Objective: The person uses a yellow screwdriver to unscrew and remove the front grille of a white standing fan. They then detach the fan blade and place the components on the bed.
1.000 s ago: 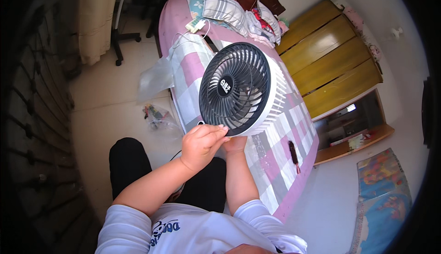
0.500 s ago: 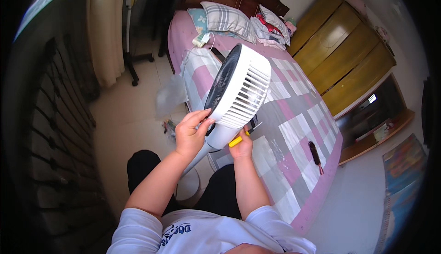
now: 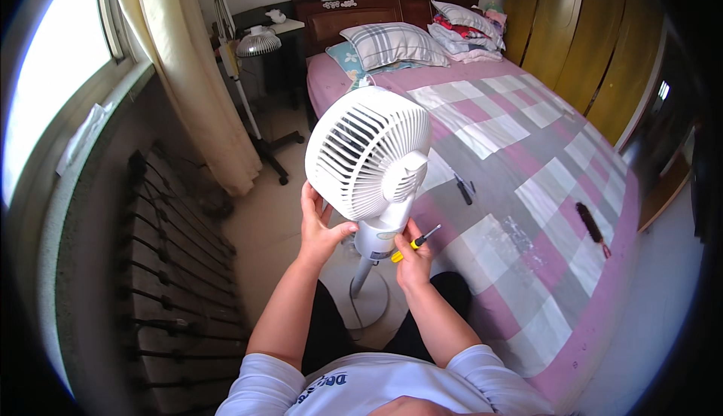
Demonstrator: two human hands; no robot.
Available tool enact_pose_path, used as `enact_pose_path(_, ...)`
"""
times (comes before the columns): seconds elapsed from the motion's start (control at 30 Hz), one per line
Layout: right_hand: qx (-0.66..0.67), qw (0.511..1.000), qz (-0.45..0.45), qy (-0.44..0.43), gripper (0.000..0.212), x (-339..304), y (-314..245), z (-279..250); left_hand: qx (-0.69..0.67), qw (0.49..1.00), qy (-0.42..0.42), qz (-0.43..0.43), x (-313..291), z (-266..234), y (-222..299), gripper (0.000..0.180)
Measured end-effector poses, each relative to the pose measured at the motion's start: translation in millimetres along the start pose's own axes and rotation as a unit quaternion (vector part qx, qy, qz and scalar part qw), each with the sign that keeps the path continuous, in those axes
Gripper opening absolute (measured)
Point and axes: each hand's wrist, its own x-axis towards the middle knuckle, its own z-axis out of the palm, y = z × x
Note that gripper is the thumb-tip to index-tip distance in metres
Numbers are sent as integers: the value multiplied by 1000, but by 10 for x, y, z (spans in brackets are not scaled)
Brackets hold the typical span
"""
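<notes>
A white pedestal fan (image 3: 407, 179) stands upright between my legs, its slatted back turned toward me. From the left, my left hand (image 3: 320, 229) grips it, fingers behind the lower edge of the head and thumb against the neck. My right hand (image 3: 414, 259) is at the right side of the neck. In it is a screwdriver (image 3: 407, 249) with a yellow and black handle, pinched under the thumb, its metal tip pointing up and right. Below, a grey pole (image 3: 361, 274) runs down to a round base (image 3: 376, 307) on the floor.
To my right is a bed (image 3: 557, 190) with a patchwork cover, bearing a dark-handled tool (image 3: 463, 192), a dark brush (image 3: 591, 224) and pillows (image 3: 395, 45). A black metal railing (image 3: 181, 265) leans at the left. Farther back are a curtain (image 3: 184, 85) and a wheeled stand (image 3: 275, 152).
The fan's head has turned from showing its dark front at the left to showing its back, and stands more upright. My left hand has shifted lower around it; the screwdriver stays in my right hand.
</notes>
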Motion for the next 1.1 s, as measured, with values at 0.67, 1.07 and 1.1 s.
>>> enact_pose_path(0.67, -174, 969, -9, -177, 48, -309, 298, 228, -62, 994, 45, -76, 4, -781, 45, 90)
enact_pose_path(1.07, -223, 954, -65, -191, 39, -180, 258, 183, -57, 993, 43, -93, 45, -851, 13, 86)
enact_pose_path(1.1, -222, 955, -65, -184, 37, -157, 261, 169, -56, 993, 43, -97, 41, -868, 4, 86)
